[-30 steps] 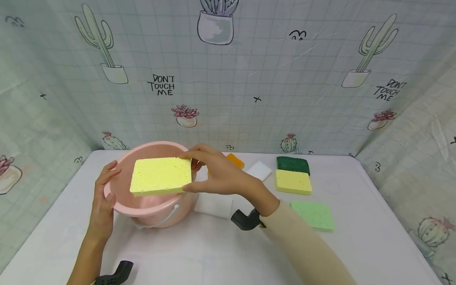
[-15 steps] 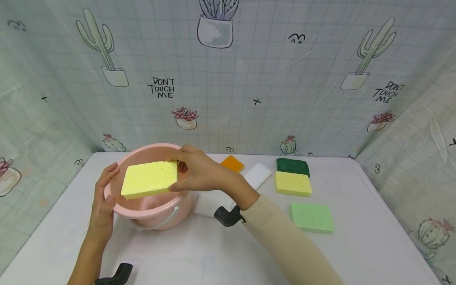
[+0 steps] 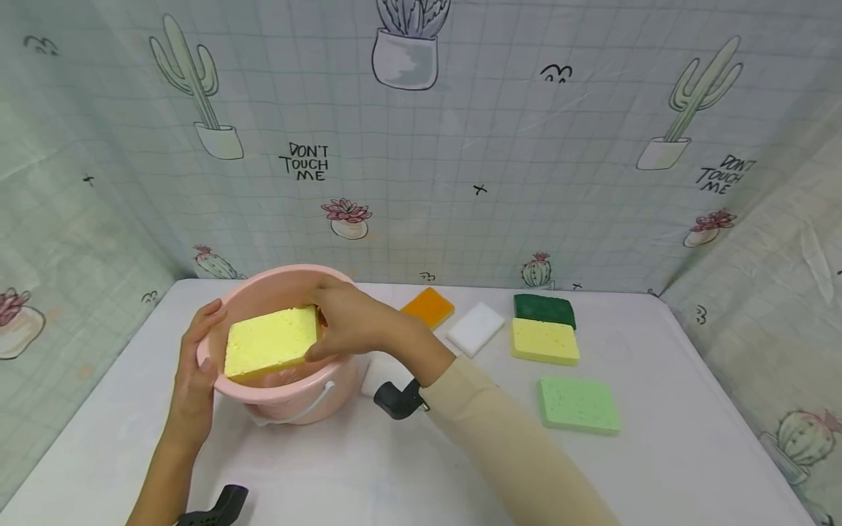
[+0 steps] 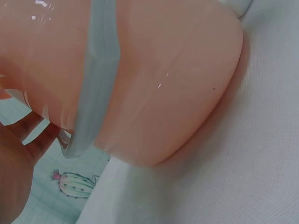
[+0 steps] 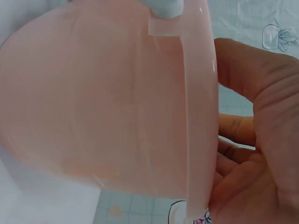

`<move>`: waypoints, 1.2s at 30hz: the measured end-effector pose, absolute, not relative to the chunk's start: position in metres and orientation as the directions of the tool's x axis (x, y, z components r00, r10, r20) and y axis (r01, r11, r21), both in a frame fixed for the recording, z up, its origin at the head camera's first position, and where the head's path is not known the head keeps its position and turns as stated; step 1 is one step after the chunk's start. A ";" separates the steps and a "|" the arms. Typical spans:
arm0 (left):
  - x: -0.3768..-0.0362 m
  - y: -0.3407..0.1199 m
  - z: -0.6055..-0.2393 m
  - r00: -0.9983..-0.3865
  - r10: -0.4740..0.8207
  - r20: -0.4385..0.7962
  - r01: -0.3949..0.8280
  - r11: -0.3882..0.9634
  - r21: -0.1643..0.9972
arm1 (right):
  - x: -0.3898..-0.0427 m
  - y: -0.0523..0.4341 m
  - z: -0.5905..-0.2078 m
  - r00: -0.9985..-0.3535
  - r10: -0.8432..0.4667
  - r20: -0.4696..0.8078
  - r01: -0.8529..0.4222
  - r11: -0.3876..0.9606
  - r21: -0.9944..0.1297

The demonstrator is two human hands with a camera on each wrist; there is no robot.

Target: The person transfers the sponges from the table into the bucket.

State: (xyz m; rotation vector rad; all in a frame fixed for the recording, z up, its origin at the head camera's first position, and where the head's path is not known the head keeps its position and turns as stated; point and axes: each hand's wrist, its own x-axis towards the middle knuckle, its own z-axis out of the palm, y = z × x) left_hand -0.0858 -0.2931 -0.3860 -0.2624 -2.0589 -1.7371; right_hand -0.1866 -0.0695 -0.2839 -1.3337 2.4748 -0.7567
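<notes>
Straight off, furthest to the left, I see the person's left hand (image 3: 193,380) at the side of a pink bucket (image 3: 276,395), its grip clamped on the rim: thumb at the near side of the edge, fingertips further round. From the left wrist, two of those fingers show against the outer wall, beside the pale handle (image 4: 100,70). A black device (image 3: 213,508) is worn at that wrist.

Next comes a thick yellow sponge (image 3: 271,341), held tilted in the bucket's mouth, its far-left end lower than the end being held. Whether it touches the bucket's inside I cannot tell from where I stand. The right hand (image 3: 349,315) has its grip clamped on the sponge's right end, thumb on the near side; from the right wrist, the rim hides the fingertips.

Beyond the bucket, a white block (image 3: 380,372) lies on the white counter (image 3: 408,467), partly hidden by the right forearm in its beige sleeve (image 3: 506,446). Behind that arm sits an orange sponge (image 3: 429,307), then a slanted white sponge (image 3: 476,329). Further right, a dark green pad (image 3: 544,310) lies just behind a smaller yellow sponge (image 3: 544,341), with a light green sponge (image 3: 579,405) nearer the person.
</notes>
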 end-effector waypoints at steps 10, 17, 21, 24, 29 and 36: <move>-0.084 -0.290 -0.383 -0.904 -0.143 0.403 0.370 0.213 0.904 | -0.183 -0.075 -0.285 -0.586 -0.808 -0.055 -0.677 0.526 -0.516; -0.083 -0.291 -0.384 -0.905 -0.152 0.397 0.361 0.217 0.907 | -0.184 -0.075 -0.280 -0.548 -0.826 -0.129 -0.672 0.527 -0.520; -0.084 -0.291 -0.385 -0.908 -0.158 0.389 0.350 0.225 0.909 | -0.185 -0.075 -0.279 -0.537 -0.832 -0.138 -0.683 0.525 -0.508; -0.084 -0.291 -0.385 -0.907 -0.157 0.391 0.355 0.217 0.909 | -0.186 -0.077 -0.279 -0.538 -0.836 -0.110 -0.701 0.516 -0.493; -0.085 -0.291 -0.384 -0.903 -0.154 0.400 0.365 0.213 0.906 | -0.187 -0.079 -0.281 -0.561 -0.823 -0.093 -0.696 0.530 -0.485; -0.086 -0.292 -0.384 -0.904 -0.156 0.397 0.363 0.207 0.909 | -0.187 -0.081 -0.281 -0.580 -0.809 -0.097 -0.685 0.549 -0.480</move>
